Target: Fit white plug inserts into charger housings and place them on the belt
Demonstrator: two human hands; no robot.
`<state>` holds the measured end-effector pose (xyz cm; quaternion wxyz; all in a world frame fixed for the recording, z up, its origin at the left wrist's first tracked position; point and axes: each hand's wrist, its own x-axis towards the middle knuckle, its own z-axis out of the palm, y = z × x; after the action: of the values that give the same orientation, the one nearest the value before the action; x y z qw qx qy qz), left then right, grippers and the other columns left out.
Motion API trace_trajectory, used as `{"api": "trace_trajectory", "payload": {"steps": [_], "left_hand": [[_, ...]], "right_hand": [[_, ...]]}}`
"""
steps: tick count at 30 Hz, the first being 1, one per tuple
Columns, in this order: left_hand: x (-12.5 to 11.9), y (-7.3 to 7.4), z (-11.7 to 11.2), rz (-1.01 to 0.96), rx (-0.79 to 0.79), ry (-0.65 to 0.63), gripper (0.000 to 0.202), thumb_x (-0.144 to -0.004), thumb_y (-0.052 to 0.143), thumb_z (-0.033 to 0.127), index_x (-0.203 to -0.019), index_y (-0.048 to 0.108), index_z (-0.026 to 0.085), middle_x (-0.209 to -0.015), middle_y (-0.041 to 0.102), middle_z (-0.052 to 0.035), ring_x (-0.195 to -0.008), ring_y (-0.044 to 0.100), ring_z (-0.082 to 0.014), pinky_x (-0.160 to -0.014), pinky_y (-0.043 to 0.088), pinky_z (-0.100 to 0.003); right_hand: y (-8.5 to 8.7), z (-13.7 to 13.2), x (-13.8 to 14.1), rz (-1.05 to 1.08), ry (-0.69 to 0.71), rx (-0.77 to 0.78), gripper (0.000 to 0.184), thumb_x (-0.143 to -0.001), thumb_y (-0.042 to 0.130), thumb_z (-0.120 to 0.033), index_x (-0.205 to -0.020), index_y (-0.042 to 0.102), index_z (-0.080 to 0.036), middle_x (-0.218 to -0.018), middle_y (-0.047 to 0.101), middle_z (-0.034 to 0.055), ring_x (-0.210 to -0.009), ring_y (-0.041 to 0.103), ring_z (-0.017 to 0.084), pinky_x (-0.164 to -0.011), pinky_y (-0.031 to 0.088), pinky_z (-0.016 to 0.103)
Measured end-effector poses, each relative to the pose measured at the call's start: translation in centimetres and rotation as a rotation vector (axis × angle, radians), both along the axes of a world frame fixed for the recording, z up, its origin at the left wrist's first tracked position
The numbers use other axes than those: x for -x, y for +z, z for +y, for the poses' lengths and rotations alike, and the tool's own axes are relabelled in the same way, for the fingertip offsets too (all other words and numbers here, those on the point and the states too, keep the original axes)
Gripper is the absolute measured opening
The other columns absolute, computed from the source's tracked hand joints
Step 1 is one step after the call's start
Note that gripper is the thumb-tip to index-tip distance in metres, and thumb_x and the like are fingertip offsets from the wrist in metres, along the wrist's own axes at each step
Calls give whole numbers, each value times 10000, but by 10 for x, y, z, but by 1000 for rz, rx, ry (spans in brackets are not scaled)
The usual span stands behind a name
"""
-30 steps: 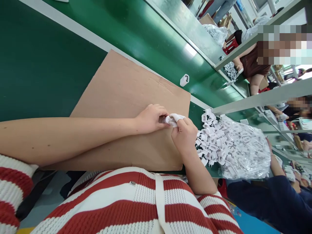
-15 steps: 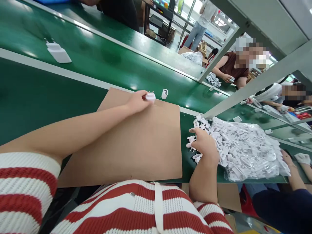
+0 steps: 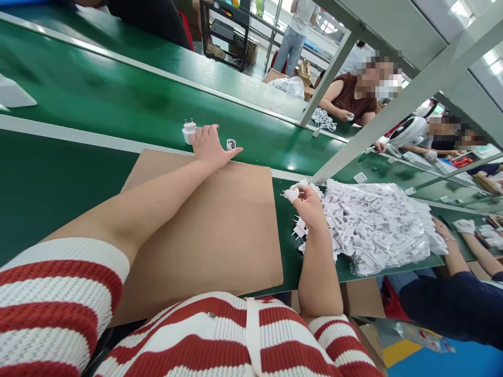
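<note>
My left hand (image 3: 210,145) is open over the far edge of the cardboard sheet (image 3: 212,225), its fingers apart and thumb stretched to the right. Just left of its fingertips, a white plug charger (image 3: 189,134) stands on the green belt with its two pins up. Behind the thumb is a small white hollow housing (image 3: 231,144), partly hidden. My right hand (image 3: 311,207) pinches a white two-pin plug piece (image 3: 291,195), pins pointing left. Below and behind that hand lie loose plug pieces (image 3: 301,228) like it.
A clear plastic bag of white plug parts (image 3: 387,225) lies to the right. A slanted metal post (image 3: 346,141) rises beyond it. Another charger (image 3: 15,93) sits on the belt at far left. Co-workers sit across the belt and at right, where a forearm (image 3: 451,246) touches the bag.
My left hand has let go of the charger, which now stands on the belt. The far-left charger moved left. My right hand has picked up a plug piece. The view has shifted.
</note>
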<state>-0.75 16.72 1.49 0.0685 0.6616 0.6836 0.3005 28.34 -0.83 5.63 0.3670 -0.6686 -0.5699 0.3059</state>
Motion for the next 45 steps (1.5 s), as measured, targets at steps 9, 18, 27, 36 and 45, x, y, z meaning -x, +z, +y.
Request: {"api": "trace_trajectory", "payload": {"steps": [9, 18, 27, 36, 45], "left_hand": [[-24, 23, -52, -72, 100, -342, 332, -983, 566, 400, -1157, 730, 170, -1134, 760, -69, -1112, 591, -284, -1018, 330, -422], [-12, -9, -180, -211, 180, -752, 360, -953, 613, 482, -1209, 709, 249, -1143, 767, -56, -1072, 668, -285, -989, 368, -439], [-9, -23, -170, -404, 183, -761, 334, -909, 676, 527, -1017, 732, 216, -1068, 762, -55, -1052, 659, -271, -957, 386, -420], [-9, -22, -169, -392, 205, -763, 335, -910, 666, 546, -944, 745, 222, -1036, 757, -63, -1017, 660, -286, -930, 396, -433], [-11, -22, -170, -412, 190, -744, 341, -898, 668, 552, -902, 747, 221, -978, 748, -60, -992, 656, -282, -926, 396, -430]], "right_hand": [[17, -13, 26, 753, 160, 132, 498, -626, 962, -501, -972, 700, -257, -972, 734, -7, -933, 774, 201, -791, 625, 300], [3, -12, 50, 676, 143, 126, 361, -645, 957, -459, -865, 772, -241, -983, 777, 6, -883, 729, 172, -834, 628, 335], [-4, -24, 73, 165, 243, -111, 204, -801, 853, -371, -952, 770, -261, -1028, 776, 27, -982, 715, 208, -939, 584, 388], [-9, -28, 79, -275, 353, -258, 148, -941, 705, -353, -1061, 748, -279, -1044, 791, 36, -977, 693, 232, -950, 547, 414], [-5, -31, 85, -722, 363, -367, 123, -936, 634, -248, -918, 747, -292, -863, 765, 37, -936, 634, 265, -1018, 431, 466]]}}
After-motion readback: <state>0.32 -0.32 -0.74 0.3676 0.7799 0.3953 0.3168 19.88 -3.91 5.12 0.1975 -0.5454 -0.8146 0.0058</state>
